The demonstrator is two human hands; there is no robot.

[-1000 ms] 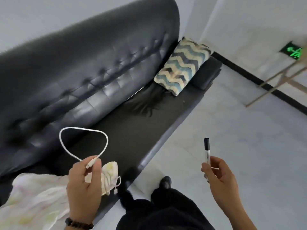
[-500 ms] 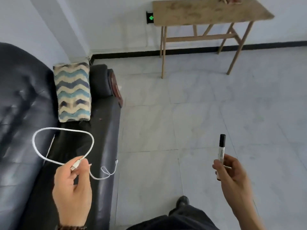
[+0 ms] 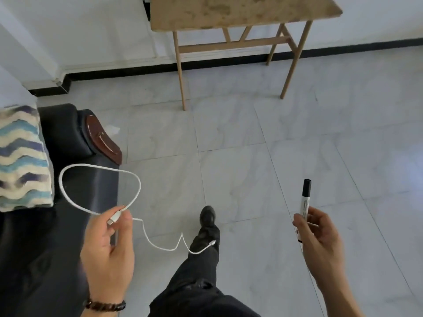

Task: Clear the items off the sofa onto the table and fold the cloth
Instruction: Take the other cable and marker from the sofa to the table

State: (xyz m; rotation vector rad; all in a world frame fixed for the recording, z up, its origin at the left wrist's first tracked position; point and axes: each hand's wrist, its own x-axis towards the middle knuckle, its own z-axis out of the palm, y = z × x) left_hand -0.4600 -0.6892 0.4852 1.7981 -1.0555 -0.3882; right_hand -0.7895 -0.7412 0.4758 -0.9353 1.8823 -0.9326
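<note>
My left hand (image 3: 108, 250) pinches the plug end of a white charging cable (image 3: 100, 167). The cable loops up over the sofa's edge and its free end dangles toward my leg. My right hand (image 3: 319, 239) holds a white marker with a black cap (image 3: 305, 197) upright. The black leather sofa (image 3: 68, 133) fills the left side, and both hands are out in front of it, over the floor. The wooden table (image 3: 240, 10) stands ahead against the wall, well beyond both hands. The cloth is out of view.
A zigzag-patterned cushion (image 3: 20, 159) leans at the sofa's end by the armrest (image 3: 103, 140). Grey tiled floor (image 3: 274, 145) stretches between me and the table. My dark-trousered leg and shoe (image 3: 207, 217) step forward at the bottom centre.
The view has swung from the sofa toward the table, which looks closer now. The cloth has left the view. The cable's free end hangs lower. My foot has stepped forward.
</note>
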